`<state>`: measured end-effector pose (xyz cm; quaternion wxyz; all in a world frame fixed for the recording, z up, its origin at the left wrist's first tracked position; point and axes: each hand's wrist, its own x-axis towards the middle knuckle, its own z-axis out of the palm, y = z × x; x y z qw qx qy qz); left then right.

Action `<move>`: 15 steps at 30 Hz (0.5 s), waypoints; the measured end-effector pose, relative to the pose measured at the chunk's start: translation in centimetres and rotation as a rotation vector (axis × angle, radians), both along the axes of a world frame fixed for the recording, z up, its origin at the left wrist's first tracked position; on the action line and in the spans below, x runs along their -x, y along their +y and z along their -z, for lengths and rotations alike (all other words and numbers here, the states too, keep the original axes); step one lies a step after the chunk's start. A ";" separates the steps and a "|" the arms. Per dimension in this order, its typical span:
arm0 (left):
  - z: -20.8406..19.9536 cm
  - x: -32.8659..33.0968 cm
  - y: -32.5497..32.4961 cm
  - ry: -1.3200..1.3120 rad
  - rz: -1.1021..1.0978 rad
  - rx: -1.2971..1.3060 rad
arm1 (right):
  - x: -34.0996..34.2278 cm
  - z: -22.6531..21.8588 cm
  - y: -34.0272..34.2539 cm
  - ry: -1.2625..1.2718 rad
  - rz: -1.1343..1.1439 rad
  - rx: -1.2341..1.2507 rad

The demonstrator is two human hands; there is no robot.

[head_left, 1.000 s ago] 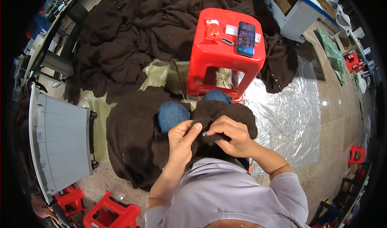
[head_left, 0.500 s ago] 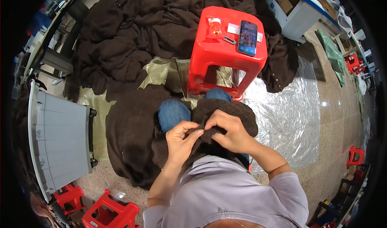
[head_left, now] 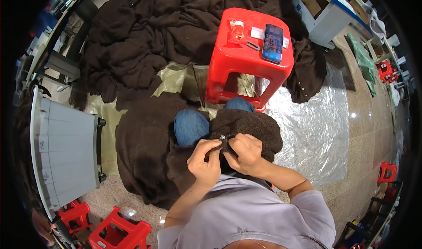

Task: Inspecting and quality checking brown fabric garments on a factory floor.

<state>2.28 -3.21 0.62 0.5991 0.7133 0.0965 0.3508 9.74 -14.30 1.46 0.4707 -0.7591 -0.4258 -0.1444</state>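
the head-worn fisheye looks down, near left hand (head_left: 205, 164) and right hand (head_left: 246, 153)

Red stools (head_left: 132, 226) and a blue-edged table (head_left: 337, 3) stand on glossy speckled flooring (head_left: 362, 148).

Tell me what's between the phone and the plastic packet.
In the head view, a white piece and a small grey metal tool lie between the phone and packet, on the stool.

We note the red plastic stool (head_left: 246, 60) blocking the way just beyond the denim-clad knees (head_left: 191, 127); grey wheeled bin (head_left: 66, 148) bars far left. Rightward, we find passage over transparent plastic sheet (head_left: 314, 139).
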 end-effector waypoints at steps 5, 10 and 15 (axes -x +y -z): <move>-0.1 -0.6 0.9 0.124 0.100 0.024 | -0.3 0.8 -0.1 -0.222 0.080 0.078; 0.3 -0.7 1.4 0.067 0.157 -0.027 | 0.3 1.1 -0.4 -0.173 0.062 0.073; 0.9 -1.1 1.0 0.042 0.118 -0.013 | 0.1 1.4 0.0 -0.095 0.053 0.013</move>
